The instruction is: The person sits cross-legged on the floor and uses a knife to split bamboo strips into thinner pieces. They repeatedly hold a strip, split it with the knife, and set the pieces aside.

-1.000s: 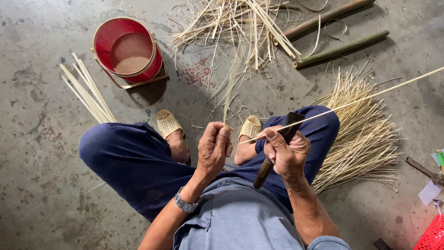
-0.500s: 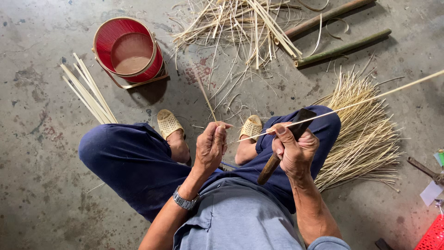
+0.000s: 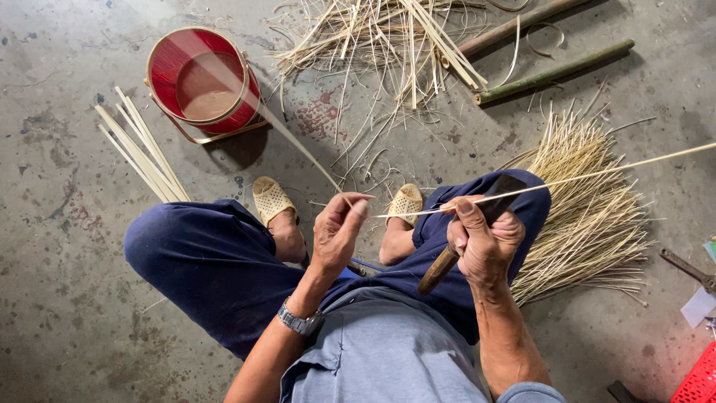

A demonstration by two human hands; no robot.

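The long bamboo strip (image 3: 597, 175) is running off the right edge. The right hand (image 3: 481, 239) is hiding the knife (image 3: 447, 261) middle. The red crate (image 3: 697, 380) is being cropped at lower right.

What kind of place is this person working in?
Probably an informal bamboo craft workshop on a bare concrete floor. Split bamboo strips and whole bamboo poles lie about, and the right hand holds a knife against a thin bamboo strip.

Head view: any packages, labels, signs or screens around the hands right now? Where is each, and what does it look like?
No screens or signs.
Red round container: upper left on the floor, open top, metal rim and handle, brownish inside.
Red plastic crate: bottom right corner, mesh wall, mostly cut off.
Pale paper scrap: right edge, beside a dark metal tool; too small to tell whether it is a label.
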